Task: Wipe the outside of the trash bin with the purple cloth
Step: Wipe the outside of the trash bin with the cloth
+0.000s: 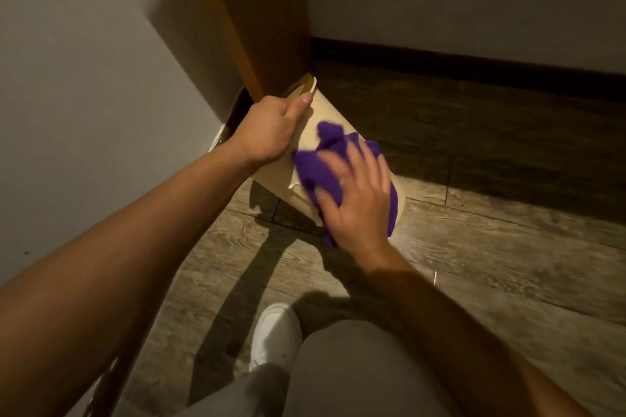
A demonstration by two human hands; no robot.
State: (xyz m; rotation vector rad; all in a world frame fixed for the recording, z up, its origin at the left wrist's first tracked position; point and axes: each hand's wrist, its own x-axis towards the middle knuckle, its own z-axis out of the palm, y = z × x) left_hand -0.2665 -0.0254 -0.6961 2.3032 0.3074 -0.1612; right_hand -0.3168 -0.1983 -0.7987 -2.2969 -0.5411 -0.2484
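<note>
A cream trash bin is tilted away from me on the wooden floor, its rim pointing toward the corner. My left hand grips the bin's rim at the top left, thumb on the outside. The purple cloth lies crumpled on the bin's outer wall. My right hand presses flat on the cloth near the bin's bottom end, fingers spread and slightly blurred. The bin's inside is hidden.
A wooden door frame post stands right behind the bin. A grey wall runs along the left and a dark skirting board along the back. My white shoe and bent knee are below.
</note>
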